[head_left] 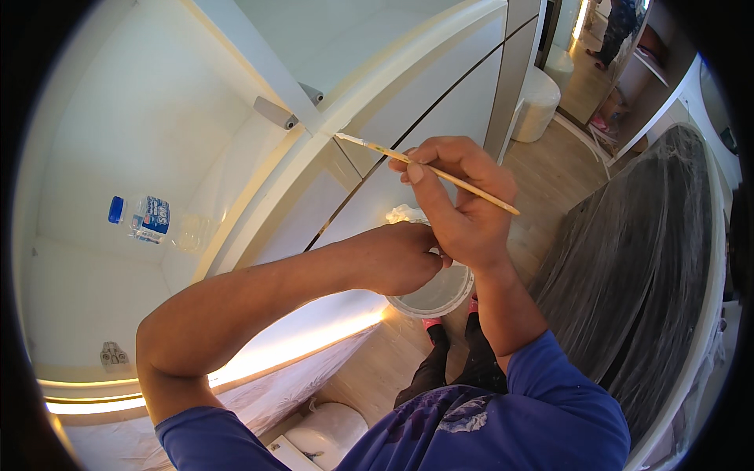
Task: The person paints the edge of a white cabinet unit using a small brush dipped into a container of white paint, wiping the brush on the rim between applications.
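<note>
My right hand (459,196) pinches a thin paintbrush (463,186) with a light wooden handle. White paint coats its bristles, which touch or nearly touch the white frame edge (314,145) of a cabinet beside a divider. My left hand (404,259) is closed at the rim of a pale round bucket (436,294) and appears to hold it up below my right wrist. Most of its fingers are hidden. A crumpled white cloth or tissue (404,213) shows just beyond the left hand; what supports it is hidden.
A clear plastic bottle with a blue cap (149,218) lies inside the cabinet, left. Grey hinges (275,114) stick out near the divider. A plastic-wrapped dark panel (628,290) stands at right. White round stools (537,106) stand on the wood floor (518,177). A light strip glows under the cabinet.
</note>
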A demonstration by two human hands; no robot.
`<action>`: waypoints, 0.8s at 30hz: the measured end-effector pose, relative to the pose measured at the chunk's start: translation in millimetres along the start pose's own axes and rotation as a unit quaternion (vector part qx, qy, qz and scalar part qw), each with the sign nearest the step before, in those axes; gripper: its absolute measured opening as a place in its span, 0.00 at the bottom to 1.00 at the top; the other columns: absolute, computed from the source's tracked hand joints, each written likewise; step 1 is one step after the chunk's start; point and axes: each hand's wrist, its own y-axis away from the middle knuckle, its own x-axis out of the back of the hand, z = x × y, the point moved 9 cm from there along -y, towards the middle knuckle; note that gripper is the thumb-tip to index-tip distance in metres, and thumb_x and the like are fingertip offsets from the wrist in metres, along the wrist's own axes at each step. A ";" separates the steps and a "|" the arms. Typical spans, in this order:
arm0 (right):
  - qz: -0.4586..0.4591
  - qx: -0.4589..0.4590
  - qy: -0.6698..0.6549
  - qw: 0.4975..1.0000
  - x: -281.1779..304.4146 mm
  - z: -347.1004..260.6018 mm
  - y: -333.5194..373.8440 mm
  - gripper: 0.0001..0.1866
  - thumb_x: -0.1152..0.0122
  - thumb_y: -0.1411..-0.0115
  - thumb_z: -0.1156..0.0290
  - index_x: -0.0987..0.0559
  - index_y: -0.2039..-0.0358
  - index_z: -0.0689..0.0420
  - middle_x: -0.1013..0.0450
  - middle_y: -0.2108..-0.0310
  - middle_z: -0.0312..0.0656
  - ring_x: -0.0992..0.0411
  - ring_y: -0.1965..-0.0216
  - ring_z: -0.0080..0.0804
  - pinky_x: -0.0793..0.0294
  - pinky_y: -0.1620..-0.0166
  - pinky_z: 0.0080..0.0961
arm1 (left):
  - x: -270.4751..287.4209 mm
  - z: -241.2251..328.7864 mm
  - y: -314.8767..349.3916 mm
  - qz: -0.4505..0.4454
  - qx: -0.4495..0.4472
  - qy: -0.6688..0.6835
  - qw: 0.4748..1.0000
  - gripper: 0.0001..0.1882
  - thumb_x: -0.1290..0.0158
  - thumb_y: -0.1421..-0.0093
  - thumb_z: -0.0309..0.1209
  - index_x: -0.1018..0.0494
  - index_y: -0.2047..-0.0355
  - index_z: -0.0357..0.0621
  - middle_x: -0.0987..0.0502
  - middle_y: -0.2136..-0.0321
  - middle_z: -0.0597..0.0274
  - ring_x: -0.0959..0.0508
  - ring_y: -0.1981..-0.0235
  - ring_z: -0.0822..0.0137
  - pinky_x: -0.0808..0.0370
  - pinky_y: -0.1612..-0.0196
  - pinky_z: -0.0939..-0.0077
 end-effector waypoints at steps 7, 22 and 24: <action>0.009 0.004 0.007 1.000 0.0 -1.0 -2.0 0.05 0.38 0.36 0.83 0.19 0.60 0.67 0.17 0.69 0.44 0.22 0.71 0.19 0.23 0.65 0.18 | -3.3 -9.5 0.0 0.015 -0.015 0.024 0.999 0.20 0.56 0.30 0.38 0.22 0.45 0.45 0.19 0.45 0.48 0.20 0.44 0.50 0.26 0.40 0.57; 0.002 0.018 0.024 1.000 -4.7 -4.9 0.2 0.06 0.37 0.38 0.84 0.18 0.60 0.66 0.17 0.69 0.44 0.19 0.71 0.23 0.20 0.65 0.20 | 7.5 6.8 10.7 0.038 0.001 0.031 0.999 0.15 0.58 0.30 0.29 0.24 0.60 0.29 0.21 0.57 0.37 0.21 0.55 0.43 0.24 0.50 0.49; 0.002 0.026 0.029 0.999 -3.7 -6.7 -0.3 0.06 0.37 0.38 0.85 0.18 0.60 0.66 0.17 0.69 0.44 0.19 0.71 0.23 0.20 0.64 0.21 | 8.1 8.4 9.6 0.048 -0.020 0.015 0.999 0.14 0.57 0.31 0.28 0.24 0.62 0.29 0.21 0.59 0.37 0.20 0.57 0.43 0.23 0.53 0.49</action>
